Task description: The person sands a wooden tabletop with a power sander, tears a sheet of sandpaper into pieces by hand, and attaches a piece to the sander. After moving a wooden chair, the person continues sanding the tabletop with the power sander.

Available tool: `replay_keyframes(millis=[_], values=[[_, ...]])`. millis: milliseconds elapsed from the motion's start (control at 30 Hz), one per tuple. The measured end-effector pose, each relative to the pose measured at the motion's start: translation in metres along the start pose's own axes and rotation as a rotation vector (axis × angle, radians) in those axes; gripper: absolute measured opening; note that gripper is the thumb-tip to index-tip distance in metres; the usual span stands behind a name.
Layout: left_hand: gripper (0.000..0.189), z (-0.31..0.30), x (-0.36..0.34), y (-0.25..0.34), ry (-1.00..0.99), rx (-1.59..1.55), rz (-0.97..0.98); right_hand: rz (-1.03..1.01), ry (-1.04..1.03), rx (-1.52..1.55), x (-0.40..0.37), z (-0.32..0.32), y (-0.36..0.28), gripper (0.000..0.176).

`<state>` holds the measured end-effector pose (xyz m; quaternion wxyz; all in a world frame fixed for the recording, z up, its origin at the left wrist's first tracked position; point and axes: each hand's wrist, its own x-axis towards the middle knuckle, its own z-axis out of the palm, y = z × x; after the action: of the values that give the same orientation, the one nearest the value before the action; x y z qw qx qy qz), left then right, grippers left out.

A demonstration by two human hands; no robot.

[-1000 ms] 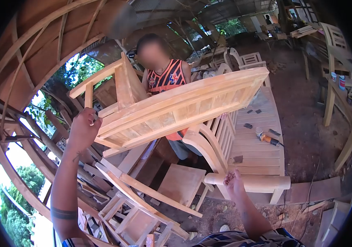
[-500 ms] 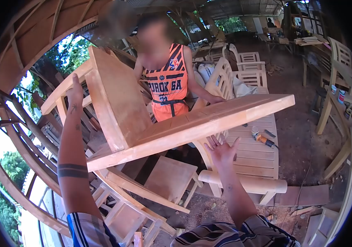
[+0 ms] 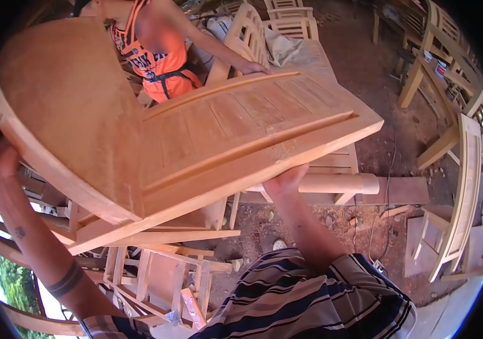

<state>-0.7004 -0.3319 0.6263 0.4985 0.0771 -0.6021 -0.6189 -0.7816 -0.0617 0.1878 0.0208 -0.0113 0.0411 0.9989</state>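
A large wooden furniture piece (image 3: 224,130) with a slatted panel and a broad upright board (image 3: 72,107) is held tilted in front of me. At the far left my left hand (image 3: 1,158) grips the curved rail beside the board, fingers partly hidden behind it. Beneath the long lower edge, my right hand (image 3: 288,176) supports the panel, its fingers mostly hidden under the wood. Across from me a person in an orange jersey (image 3: 156,56) has a hand (image 3: 255,68) on the panel's far edge.
Behind the panel stand slatted wooden chairs (image 3: 250,37) and a bench with a rounded arm (image 3: 337,183). Below lie a wooden frame (image 3: 159,271) and sawdust. Chair frames (image 3: 459,192) and paint cans (image 3: 440,69) are at the right; a cable runs along the floor.
My right hand, earlier spread open below the panel, now holds its lower edge. The piece appears closer and tilted to show more of its slatted face. The view has turned downward.
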Motion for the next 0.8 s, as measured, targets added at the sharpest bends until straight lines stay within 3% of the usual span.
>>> replay_keyframes(millis=[33, 67, 133, 200, 233, 267, 333, 400, 467, 533, 633, 667, 733, 800], values=[[0.057, 0.004, -0.011, -0.003, -0.139, 0.018, 0.062, 0.017, 0.029, 0.008, -0.002, -0.003, -0.003, 0.053], [0.063, 0.008, -0.022, -0.006, -0.275, 0.032, 0.128, 0.074, -0.101, 0.072, -0.006, -0.010, -0.008, 0.052], [0.051, 0.019, -0.024, -0.010, -0.234, 0.032, 0.225, 0.196, -0.022, -0.141, 0.008, -0.059, -0.034, 0.060], [0.048, 0.019, -0.017, -0.009, -0.271, 0.185, 0.337, 0.461, -0.197, 0.040, 0.027, -0.093, -0.101, 0.075], [0.048, 0.022, -0.019, -0.009, -0.275, 0.177, 0.334, 0.401, 0.108, 0.040, 0.040, -0.092, -0.140, 0.087], [0.048, 0.026, -0.023, -0.011, -0.275, 0.176, 0.329, 0.342, 0.252, 0.000, 0.064, -0.116, -0.186, 0.090], [0.048, 0.035, -0.033, -0.009, -0.215, 0.174, 0.311, 0.239, 0.120, -0.229, 0.109, -0.140, -0.275, 0.099], [0.048, 0.042, -0.042, -0.009, -0.111, 0.194, 0.282, 0.093, 0.086, -0.551, 0.156, -0.136, -0.346, 0.090], [0.048, 0.045, -0.051, -0.009, -0.043, 0.240, 0.281, 0.285, 0.195, -0.581, 0.203, -0.110, -0.378, 0.088], [0.047, 0.056, -0.056, -0.007, -0.004, 0.293, 0.294, 0.833, -0.201, -0.721, 0.248, -0.100, -0.385, 0.091], [0.046, 0.066, -0.067, -0.004, 0.033, 0.361, 0.314, 1.083, -0.184, -1.111, 0.297, -0.088, -0.347, 0.098], [0.046, 0.070, -0.071, -0.003, 0.048, 0.384, 0.319, 1.248, -0.085, -1.177, 0.314, -0.091, -0.334, 0.097], [0.046, 0.076, -0.080, -0.002, 0.081, 0.441, 0.327, 1.309, 0.058, -1.259, 0.335, -0.103, -0.303, 0.091], [0.045, 0.083, -0.088, -0.002, 0.100, 0.498, 0.320, 0.937, 0.099, -1.610, 0.340, -0.143, -0.269, 0.081]])
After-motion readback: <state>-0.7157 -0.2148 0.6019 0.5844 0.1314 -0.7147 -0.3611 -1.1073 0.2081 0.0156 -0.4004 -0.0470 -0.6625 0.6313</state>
